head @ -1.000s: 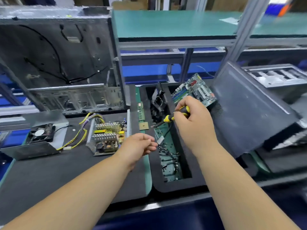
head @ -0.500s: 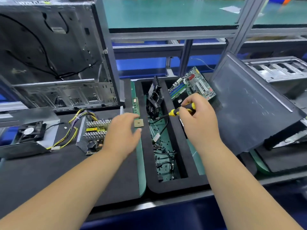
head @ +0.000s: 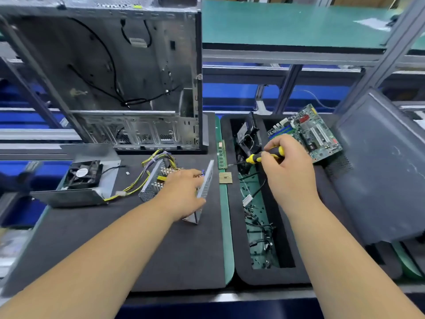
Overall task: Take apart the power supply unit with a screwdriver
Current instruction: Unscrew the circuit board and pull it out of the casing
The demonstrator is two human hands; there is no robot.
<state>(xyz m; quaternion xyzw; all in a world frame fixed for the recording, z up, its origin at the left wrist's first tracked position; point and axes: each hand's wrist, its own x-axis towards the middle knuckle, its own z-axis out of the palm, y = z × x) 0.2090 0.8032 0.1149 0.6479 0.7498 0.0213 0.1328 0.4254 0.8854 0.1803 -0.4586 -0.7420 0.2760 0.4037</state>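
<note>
1. At far left: one bent sheet-metal cover (head: 92, 194), grey and boxy, carrying one black square fan (head: 83, 174) with a round white hub label.
2. Behind: one tall computer case (head: 110, 77), bare grey steel, open-sided, with thin black cables looping across the inner wall.
3. Trailing between cover and unit: one bundle of yellow, black and purple wires (head: 147, 166), ending in a small white plug.
4. On the dark foam mat (head: 115, 238): the power supply unit (head: 161, 180), an open tray of perforated metal with finned heat sinks and a tilted side wall.
5. Left hand (head: 181, 192) laid over the unit, fingers curled round the upright metal wall.
6. On the green strip between mats: one long green memory stick (head: 221, 155) and one small square gold chip (head: 225, 178), just apart.
7. Right hand (head: 287, 166) wrapped round one screwdriver (head: 264, 156), yellow-and-black handle, thin steel shaft pointing left, held above the black foam tray (head: 259, 276).
8. In that tray's slots: loose black cables; tipped against the far corner, one green circuit board (head: 308, 132).
9. At far right: one large grey panel (head: 381, 171), smooth, leaning at a tilt.
</note>
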